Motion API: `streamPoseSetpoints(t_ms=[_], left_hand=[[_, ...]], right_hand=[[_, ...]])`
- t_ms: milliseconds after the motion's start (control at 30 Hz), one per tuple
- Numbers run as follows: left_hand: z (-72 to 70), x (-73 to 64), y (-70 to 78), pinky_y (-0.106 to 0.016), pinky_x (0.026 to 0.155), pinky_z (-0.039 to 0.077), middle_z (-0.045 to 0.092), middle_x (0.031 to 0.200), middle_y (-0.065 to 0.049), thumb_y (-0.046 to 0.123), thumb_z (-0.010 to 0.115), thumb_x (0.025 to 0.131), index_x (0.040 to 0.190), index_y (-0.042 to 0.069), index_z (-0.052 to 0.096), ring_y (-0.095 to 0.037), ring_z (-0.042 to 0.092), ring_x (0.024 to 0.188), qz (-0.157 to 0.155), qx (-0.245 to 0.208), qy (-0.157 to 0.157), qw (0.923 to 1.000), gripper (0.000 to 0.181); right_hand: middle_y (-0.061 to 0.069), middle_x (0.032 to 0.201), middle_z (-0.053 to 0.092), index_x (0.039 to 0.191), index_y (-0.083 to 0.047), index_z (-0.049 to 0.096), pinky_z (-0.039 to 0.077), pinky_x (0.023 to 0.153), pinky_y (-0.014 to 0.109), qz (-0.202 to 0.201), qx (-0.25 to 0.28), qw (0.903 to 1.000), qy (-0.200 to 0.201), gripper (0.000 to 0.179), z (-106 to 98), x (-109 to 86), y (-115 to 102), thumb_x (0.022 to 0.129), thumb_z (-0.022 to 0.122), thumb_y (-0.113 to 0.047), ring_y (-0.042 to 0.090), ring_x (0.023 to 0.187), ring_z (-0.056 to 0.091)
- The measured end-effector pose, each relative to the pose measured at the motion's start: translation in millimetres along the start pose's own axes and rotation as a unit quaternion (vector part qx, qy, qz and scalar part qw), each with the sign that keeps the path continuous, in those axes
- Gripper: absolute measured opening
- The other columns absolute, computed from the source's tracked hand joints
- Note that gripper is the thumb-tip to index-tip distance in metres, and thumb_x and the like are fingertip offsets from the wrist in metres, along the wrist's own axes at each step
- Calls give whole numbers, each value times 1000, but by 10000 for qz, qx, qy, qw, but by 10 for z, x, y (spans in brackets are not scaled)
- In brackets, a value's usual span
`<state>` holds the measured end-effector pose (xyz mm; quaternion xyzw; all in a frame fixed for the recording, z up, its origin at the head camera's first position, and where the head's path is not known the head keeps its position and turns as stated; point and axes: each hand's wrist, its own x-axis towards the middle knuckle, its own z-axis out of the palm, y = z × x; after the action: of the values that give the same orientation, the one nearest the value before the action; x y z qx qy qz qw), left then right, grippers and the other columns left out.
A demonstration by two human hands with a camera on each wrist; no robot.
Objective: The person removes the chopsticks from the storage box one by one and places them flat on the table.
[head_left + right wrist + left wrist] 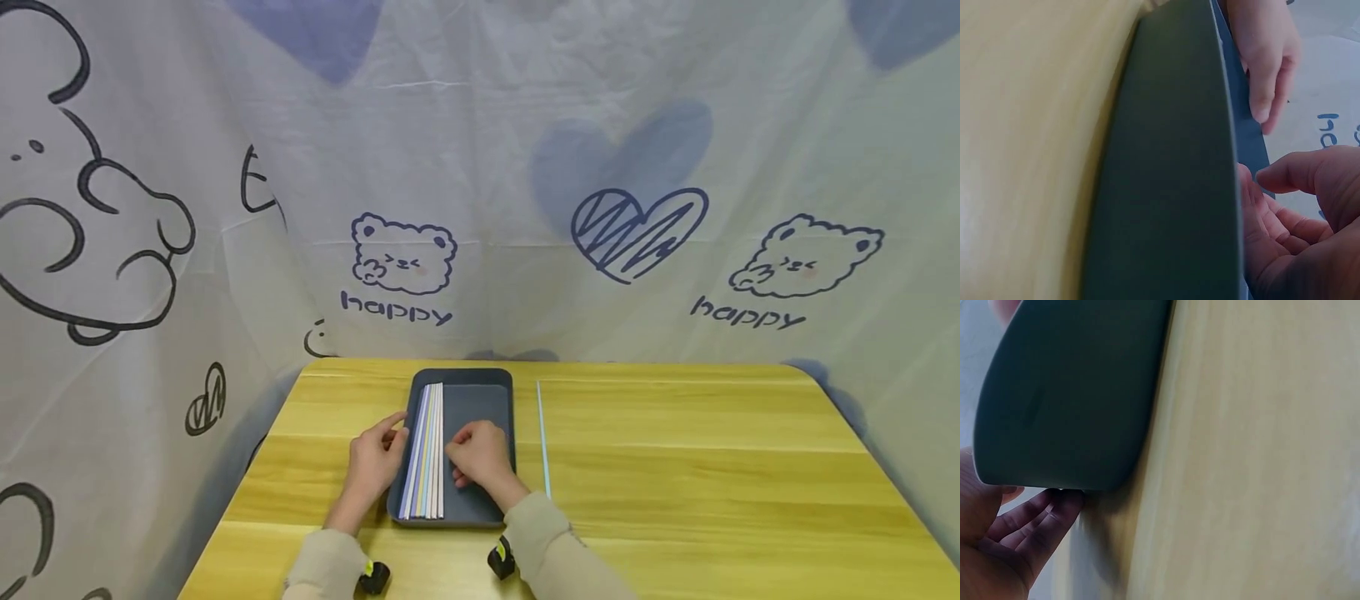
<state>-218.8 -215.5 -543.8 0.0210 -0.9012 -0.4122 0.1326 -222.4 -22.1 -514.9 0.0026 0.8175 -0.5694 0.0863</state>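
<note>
A dark grey rectangular tray [480, 392] stands on the table. Along its left side several long, thin, straw-like sticks [426, 454] in white, purple, yellow and light blue lie side by side. My left hand [375, 457] rests its fingertips against the tray's left wall; in the left wrist view the fingers [1054, 528] touch the outside of the tray. My right hand [483, 457] is inside the tray, its fingertips just right of the sticks. Thumb and index finger come close together in the right wrist view, where no stick shows between them.
One light blue stick [543, 442] lies on the wooden table [712, 467], right of the tray and near my right sleeve. A printed cloth [495, 167] hangs behind the table and along its sides. Each wrist carries a small black camera.
</note>
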Motion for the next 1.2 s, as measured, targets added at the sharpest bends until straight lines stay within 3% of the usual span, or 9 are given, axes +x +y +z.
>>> streamPoseSetpoints(t_ms=[300,733,1200], left_hand=[[18,21,30,-23,59,49,75,87,-12,12,69,103,137,6,70,-13,60,68,-31,-62,-27,10000,35],[12,13,33,-22,61,51,77,89,-13,12,69,102,136,5,71,-13,64,71,8,-8,17,10000,34],[5,-11,30,-23,61,50,77,88,-13,11,69,102,135,5,71,-13,62,70,-56,-11,39,10000,34]], right_hand=[[10,56,64,83,2,71,57,44,36,60,-101,9998,-137,7,55,-15,2,89,73,0,13,39,59],[0,48,55,72,-6,69,49,36,29,-214,-707,9971,158,13,186,-12,97,83,76,-4,7,33,49],[-1,45,55,71,-9,67,46,36,27,-46,-964,9950,257,18,218,-38,109,83,81,-8,9,32,48]])
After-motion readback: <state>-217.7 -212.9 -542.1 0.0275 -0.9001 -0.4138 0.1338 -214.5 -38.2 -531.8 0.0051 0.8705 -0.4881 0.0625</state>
